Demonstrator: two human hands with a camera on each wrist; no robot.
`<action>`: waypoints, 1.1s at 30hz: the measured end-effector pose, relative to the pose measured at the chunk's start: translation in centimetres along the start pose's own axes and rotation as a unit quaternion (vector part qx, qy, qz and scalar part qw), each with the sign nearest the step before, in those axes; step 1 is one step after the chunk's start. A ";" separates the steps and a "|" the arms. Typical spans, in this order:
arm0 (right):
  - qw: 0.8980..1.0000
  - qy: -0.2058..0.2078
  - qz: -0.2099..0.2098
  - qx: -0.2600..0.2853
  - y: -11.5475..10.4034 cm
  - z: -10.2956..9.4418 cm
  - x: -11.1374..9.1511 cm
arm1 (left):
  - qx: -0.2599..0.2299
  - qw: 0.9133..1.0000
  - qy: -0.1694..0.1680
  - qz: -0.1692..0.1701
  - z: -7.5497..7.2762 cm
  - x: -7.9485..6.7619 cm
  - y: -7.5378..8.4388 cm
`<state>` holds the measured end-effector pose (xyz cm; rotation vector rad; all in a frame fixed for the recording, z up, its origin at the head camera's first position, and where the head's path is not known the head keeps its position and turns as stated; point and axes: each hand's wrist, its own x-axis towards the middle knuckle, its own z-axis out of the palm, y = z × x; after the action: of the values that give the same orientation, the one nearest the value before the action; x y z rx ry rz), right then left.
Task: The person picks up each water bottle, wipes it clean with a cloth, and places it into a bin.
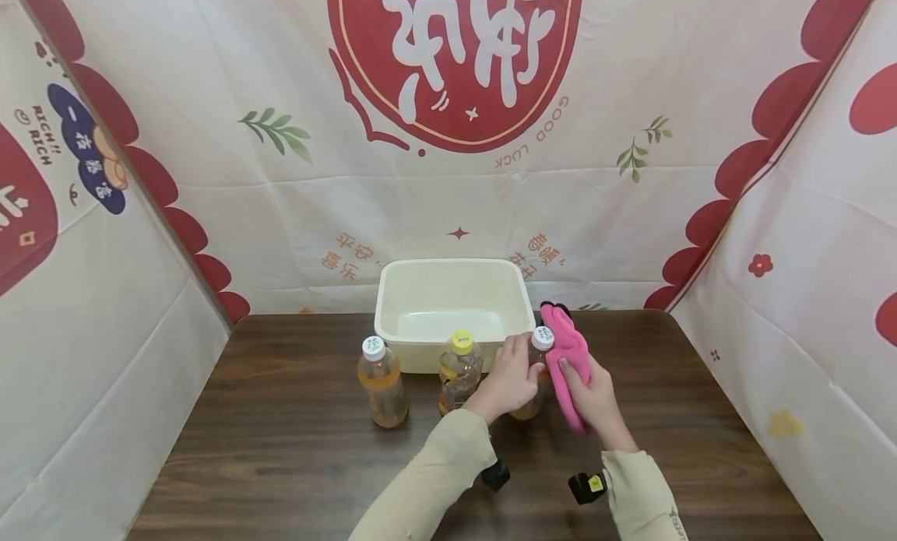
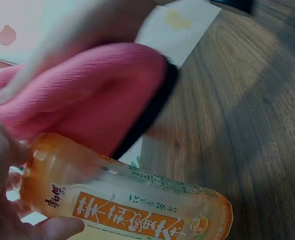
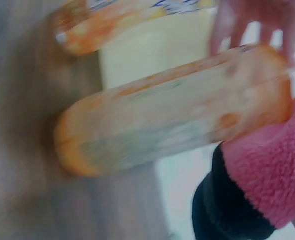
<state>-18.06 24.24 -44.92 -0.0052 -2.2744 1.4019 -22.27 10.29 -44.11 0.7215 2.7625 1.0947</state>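
A white-capped bottle (image 2: 127,192) is upright at the near right corner of the white tub (image 1: 406,356), the left hand (image 1: 510,379) gripping its upper part. Close on its right, the right hand (image 1: 596,393) clasps a pink cloth (image 1: 566,345). Leftward stand a yellow-capped bottle (image 1: 459,376) and another bottle (image 1: 383,391). The brown table (image 1: 280,440) stretches left and right of the row, its far edge running behind the tub along a patterned sheet (image 1: 210,159).
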 end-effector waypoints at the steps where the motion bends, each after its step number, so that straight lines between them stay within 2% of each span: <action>1: 1.000 0.004 -0.011 0.004 -0.9 0.1 0.2 | 0.000 1.000 0.001 0.002 0.0 0.0 0.0; 5: 0.999 0.022 -0.016 0.028 -3.2 0.6 0.5 | 0.004 1.000 0.009 0.010 0.2 0.0 -0.2; 11: 0.998 0.031 0.005 0.046 -2.9 1.1 0.2 | 0.003 1.000 0.007 0.007 0.1 0.0 -0.1; 18: 0.999 0.026 0.033 0.025 1.0 1.6 -0.7 | 0.005 1.000 0.004 -0.009 0.1 -0.3 0.1; 26: 0.999 0.026 0.045 0.004 5.1 2.0 -1.9 | 0.003 1.000 0.019 0.008 0.2 -0.2 -0.1; 33: 0.996 -0.023 0.040 -0.080 8.4 2.6 -3.9 | 0.005 0.999 0.021 0.026 0.2 -0.2 -0.1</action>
<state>-17.50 25.12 -54.45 -0.1167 -2.4433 1.2663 -22.10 10.33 -44.35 0.7841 2.8016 1.1179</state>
